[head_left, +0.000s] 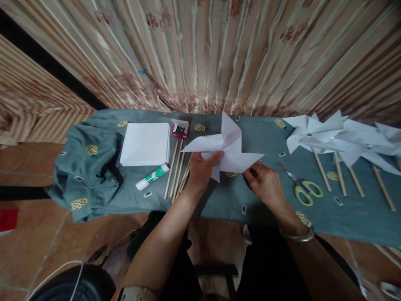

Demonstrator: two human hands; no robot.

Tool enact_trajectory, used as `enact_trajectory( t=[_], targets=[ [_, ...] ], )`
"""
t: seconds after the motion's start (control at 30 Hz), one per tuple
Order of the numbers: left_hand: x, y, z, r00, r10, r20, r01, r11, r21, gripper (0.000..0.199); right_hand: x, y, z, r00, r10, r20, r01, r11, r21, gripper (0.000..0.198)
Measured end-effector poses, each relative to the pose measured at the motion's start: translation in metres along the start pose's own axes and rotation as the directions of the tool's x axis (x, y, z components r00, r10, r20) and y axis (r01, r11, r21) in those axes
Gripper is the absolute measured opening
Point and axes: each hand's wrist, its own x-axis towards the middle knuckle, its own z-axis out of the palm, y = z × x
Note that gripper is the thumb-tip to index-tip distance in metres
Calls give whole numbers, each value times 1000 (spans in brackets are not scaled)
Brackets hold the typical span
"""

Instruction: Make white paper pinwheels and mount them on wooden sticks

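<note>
A white paper pinwheel point(232, 144), its blades folded toward the middle, is held up over the cloth. My left hand point(202, 169) is closed on it, the thumb pressing on the folds at the centre. Close to the tip of the lower right blade is my right hand point(265, 182), its fingers curled together. What those fingers hold, if anything, is hidden, and I cannot tell whether they touch the paper. No stick shows on this pinwheel. Scissors point(302, 186) with green handles lie to the right of my right hand.
Left on the grey-green cloth point(216, 205) are a stack of white paper point(145, 144), a glue stick point(152, 177), several wooden sticks point(175, 167) and an open red box point(181, 128) of small dark pieces. Several pinwheels on sticks point(313, 133) lie at the right. A pleated curtain point(203, 54) hangs behind.
</note>
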Motion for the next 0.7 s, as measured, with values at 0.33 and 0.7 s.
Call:
enact_trajectory(
  t=[0.33,0.7],
  targets=[
    [0,-1,4,999,35,-20,-34,998,54,24,-3,3,-1,996,-84,26,86,991,-106,18],
    [-6,0,8,997,79,-13,-78,996,46,17,2,9,-28,971,202,-130,-151,934,325,9]
  ],
)
